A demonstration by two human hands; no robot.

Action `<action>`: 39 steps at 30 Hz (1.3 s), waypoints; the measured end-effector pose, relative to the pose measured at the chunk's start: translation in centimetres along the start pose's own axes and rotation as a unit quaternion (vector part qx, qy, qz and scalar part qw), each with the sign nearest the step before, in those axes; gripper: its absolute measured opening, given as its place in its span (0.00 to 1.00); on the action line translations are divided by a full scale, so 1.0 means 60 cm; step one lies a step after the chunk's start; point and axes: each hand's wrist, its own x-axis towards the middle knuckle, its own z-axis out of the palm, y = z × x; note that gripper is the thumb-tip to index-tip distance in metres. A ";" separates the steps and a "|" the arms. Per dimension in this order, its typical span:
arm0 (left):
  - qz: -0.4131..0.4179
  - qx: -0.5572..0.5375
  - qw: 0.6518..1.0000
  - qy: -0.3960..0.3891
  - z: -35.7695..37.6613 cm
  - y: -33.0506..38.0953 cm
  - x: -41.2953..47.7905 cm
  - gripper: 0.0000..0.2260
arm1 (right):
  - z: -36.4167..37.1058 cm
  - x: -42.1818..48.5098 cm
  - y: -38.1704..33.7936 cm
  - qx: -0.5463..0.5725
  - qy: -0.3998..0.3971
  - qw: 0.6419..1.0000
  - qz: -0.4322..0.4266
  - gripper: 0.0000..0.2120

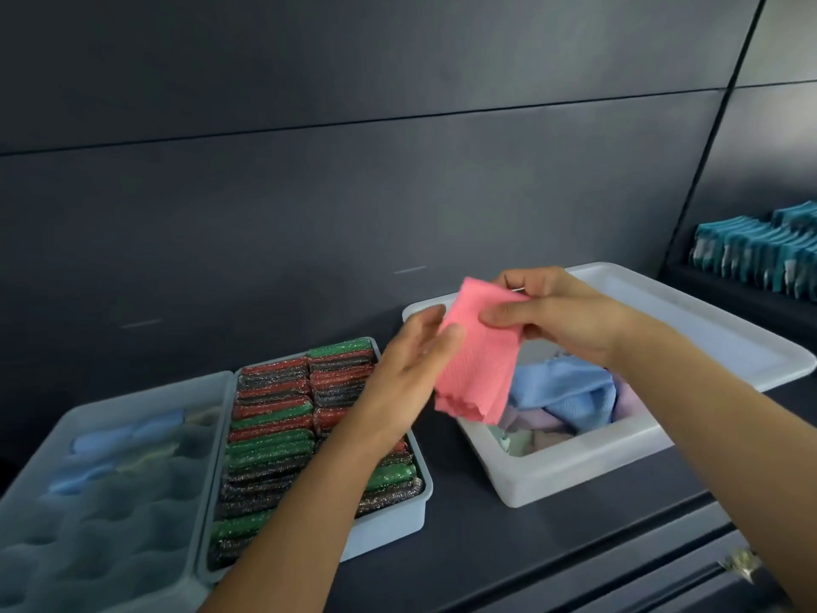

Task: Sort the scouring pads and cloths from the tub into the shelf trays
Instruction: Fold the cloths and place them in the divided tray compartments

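A dark grey wall (309,192) stands at the back, and a dark shelf (464,546) runs along under it. On the shelf sits a white tub (574,471) on the right side. In it lie soft cloths, a blue cloth (566,391) on top and pale ones under it. No pads show in the tub. A pink cloth (477,369) is up in the air, over the near left corner of the tub. The right hand (570,316) pinches its top edge with thumb and fingers closed on it. The left hand (406,369) holds its left side, thumb on the front and fingers behind, so both hands grip the one cloth. The cloth hangs down folded, and its low end is a bit wavy. To the left stand two pale blue trays, side by side and touching. The pad tray (389,524) is nearly full of shiny scouring pads (274,418) in red, green and silver rows. The cloth tray (150,389) at the far left holds some blue rolled cloths at its back end, and the rest looks blurry. Far off on the right are teal things (760,250) in a row. I think the step now is making the pink cloth neat before it goes away. The next move needs a tidy fold or roll, then a carry over the pad tray to the cloth tray, and a gentle set down beside the blue ones.
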 end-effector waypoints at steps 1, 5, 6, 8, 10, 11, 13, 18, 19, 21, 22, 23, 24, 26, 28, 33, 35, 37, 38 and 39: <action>0.003 -0.024 1.000 -0.002 -0.010 0.013 -0.002 0.27 | 0.012 0.001 -0.012 0.030 -0.018 0.999 -0.011 0.03; 0.014 -0.052 0.998 0.012 -0.051 0.033 -0.017 0.15 | 0.067 0.011 -0.039 0.085 -0.018 0.995 -0.053 0.03; 0.009 -0.064 0.997 0.033 -0.061 0.032 -0.023 0.12 | 0.079 0.011 -0.040 0.096 -0.014 0.993 -0.060 0.03; -0.007 -0.096 0.992 0.077 -0.085 0.030 -0.035 0.09 | 0.098 0.013 -0.037 0.124 -0.019 0.990 -0.071 0.14; -0.025 -0.138 0.986 0.095 -0.108 0.030 -0.046 0.08 | 0.116 0.012 -0.033 0.091 -0.039 0.989 -0.114 0.23; -0.031 -0.154 0.983 0.095 -0.118 0.029 -0.050 0.08 | 0.127 0.012 -0.033 0.048 -0.043 0.987 -0.147 0.25; -0.033 -0.154 0.983 0.098 -0.135 0.027 -0.059 0.08 | 0.153 0.014 -0.037 -0.046 -0.035 0.979 -0.196 0.23; -0.085 -0.215 0.964 0.134 -0.161 0.026 -0.080 0.21 | 0.214 0.026 -0.055 -0.230 0.029 0.917 -0.324 0.12; -0.091 -0.230 0.961 0.126 -0.167 0.024 -0.085 0.25 | 0.224 0.027 -0.062 -0.237 0.033 0.909 -0.342 0.09; -0.099 -0.254 0.955 0.114 -0.177 0.021 -0.096 0.32 | 0.243 0.031 -0.078 -0.210 0.033 0.915 -0.343 0.05; -0.108 -0.257 0.953 0.117 -0.181 0.019 -0.102 0.35 | 0.249 0.034 -0.086 -0.161 0.036 0.931 -0.325 0.04; -0.115 -0.247 0.954 0.125 -0.186 0.012 -0.107 0.37 | 0.253 0.038 -0.095 -0.092 0.045 0.949 -0.298 0.05; -0.118 -0.235 0.957 0.122 -0.188 0.008 -0.115 0.37 | 0.254 0.043 -0.103 -0.025 0.062 0.960 -0.272 0.05; -0.110 -0.201 0.968 0.107 -0.190 -0.005 -0.128 0.30 | 0.256 0.052 -0.117 0.053 0.095 0.967 -0.229 0.04; -0.094 -0.174 0.976 0.091 -0.192 -0.016 -0.145 0.15 | 0.264 0.058 -0.125 0.098 0.101 0.971 -0.194 0.04; -0.105 -0.109 0.987 0.051 -0.205 -0.025 -0.179 0.10 | 0.284 0.066 -0.138 0.235 0.100 0.961 -0.108 0.10; -0.085 -0.107 0.990 0.023 -0.210 -0.020 -0.183 0.14 | 0.290 0.065 -0.137 0.258 0.081 0.959 -0.088 0.09; -0.056 -0.120 0.991 0.016 -0.211 -0.009 -0.177 0.20 | 0.298 0.062 -0.135 0.261 0.064 0.960 -0.083 0.08; -0.042 -0.119 0.992 0.030 -0.209 -0.003 -0.171 0.20 | 0.303 0.061 -0.134 0.259 0.060 0.960 -0.083 0.07; -0.032 -0.112 0.992 0.057 -0.207 -0.001 -0.163 0.20 | 0.307 0.060 -0.134 0.259 0.056 0.961 -0.084 0.06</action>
